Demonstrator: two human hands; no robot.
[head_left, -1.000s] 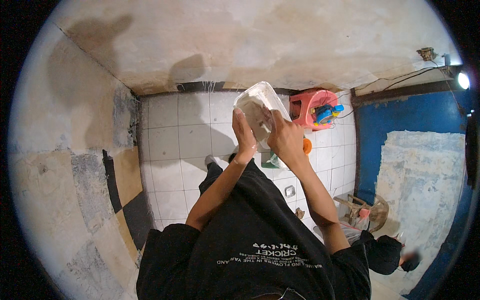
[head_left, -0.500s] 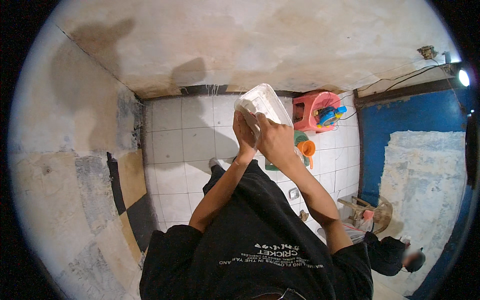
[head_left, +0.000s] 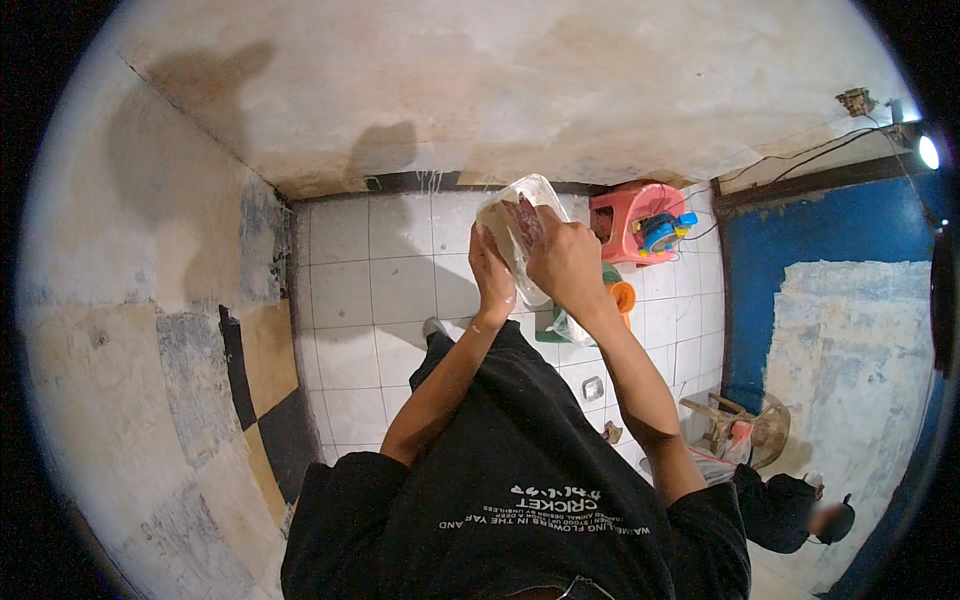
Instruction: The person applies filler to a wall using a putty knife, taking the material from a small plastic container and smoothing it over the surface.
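White tiled floor [head_left: 340, 290] spreads below, and at its far right corner I can see a pink stool [head_left: 613, 212] with a blue-and-yellow device [head_left: 660, 233] on top. The whitish tub [head_left: 541, 187] is held up in the air, appearing in front of the floor's far edge; it looks rectangular with rounded corners, tilted, its inside smeared pale and grayish. The right hand [head_left: 568, 262] reaches over its right side, fingers bent and clamped on a flat piece inside. The left hand [head_left: 492, 275] grips the tub's left side, fingers close together along it; I can't tell where its thumb sits. The reddish-brown flat piece [head_left: 524, 216] is streaked with white, its gripped end hidden.
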